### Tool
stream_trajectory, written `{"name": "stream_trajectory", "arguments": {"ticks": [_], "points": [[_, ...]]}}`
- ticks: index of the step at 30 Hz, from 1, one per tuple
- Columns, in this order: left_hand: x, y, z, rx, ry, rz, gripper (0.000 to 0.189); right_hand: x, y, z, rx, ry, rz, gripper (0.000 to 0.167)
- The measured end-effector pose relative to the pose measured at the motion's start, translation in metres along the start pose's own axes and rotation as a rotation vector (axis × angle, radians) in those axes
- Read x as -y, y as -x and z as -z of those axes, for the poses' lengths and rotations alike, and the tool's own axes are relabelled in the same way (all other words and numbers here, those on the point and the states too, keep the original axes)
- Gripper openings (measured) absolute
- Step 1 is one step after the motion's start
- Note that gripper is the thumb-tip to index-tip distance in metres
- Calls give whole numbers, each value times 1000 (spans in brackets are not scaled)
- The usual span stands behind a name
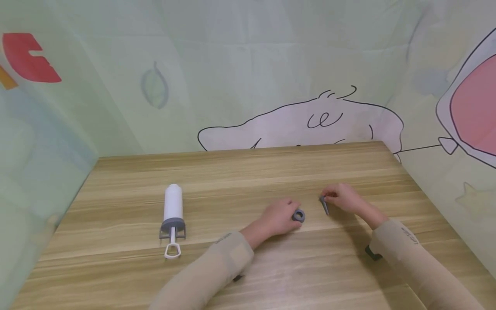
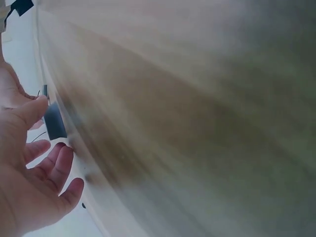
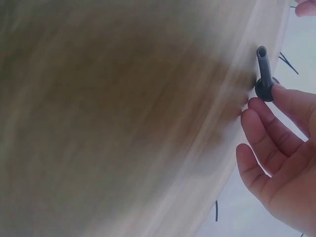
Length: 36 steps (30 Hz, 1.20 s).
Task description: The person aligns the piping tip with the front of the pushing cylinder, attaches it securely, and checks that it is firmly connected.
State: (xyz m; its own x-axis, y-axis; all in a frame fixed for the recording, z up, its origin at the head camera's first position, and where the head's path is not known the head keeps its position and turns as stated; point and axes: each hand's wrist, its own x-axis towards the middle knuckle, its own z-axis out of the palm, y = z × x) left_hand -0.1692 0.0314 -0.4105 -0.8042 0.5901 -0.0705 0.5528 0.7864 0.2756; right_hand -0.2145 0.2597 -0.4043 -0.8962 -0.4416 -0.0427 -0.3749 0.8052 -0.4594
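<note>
My left hand (image 1: 278, 216) holds a dark grey ring (image 1: 299, 211) between thumb and fingers, low over the wooden table. In the left wrist view the ring (image 2: 55, 121) appears edge-on beside the thumb, with the other fingers loosely bent. To its right, my right hand (image 1: 342, 197) pinches a dark grey tapered nozzle (image 1: 325, 206), its narrow end pointing toward the person. The right wrist view shows the nozzle (image 3: 265, 66) as a slim tube with an open slanted tip and a round base, which the thumb touches. A gap separates ring and nozzle.
On the left of the table (image 1: 240, 176) lies a large white syringe (image 1: 173, 202) with a grey collar and a looped plunger handle. Printed cloth (image 1: 232, 77) hangs behind the table and along both sides.
</note>
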Motion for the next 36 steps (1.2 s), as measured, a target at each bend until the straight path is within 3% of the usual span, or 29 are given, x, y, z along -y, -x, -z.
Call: {"name": "stream_trajectory", "arguments": {"ticks": [14, 29, 36], "points": [[-8, -2, -4, -53, -102, 41, 46, 2, 1, 3, 14, -21, -29, 10], [-5, 2, -6, -64, -64, 53, 39, 3, 3, 5, 12, -64, -29, 9], [0, 5, -2, -128, -58, 35, 38, 7, 4, 5, -7, -76, -28, 8]]}}
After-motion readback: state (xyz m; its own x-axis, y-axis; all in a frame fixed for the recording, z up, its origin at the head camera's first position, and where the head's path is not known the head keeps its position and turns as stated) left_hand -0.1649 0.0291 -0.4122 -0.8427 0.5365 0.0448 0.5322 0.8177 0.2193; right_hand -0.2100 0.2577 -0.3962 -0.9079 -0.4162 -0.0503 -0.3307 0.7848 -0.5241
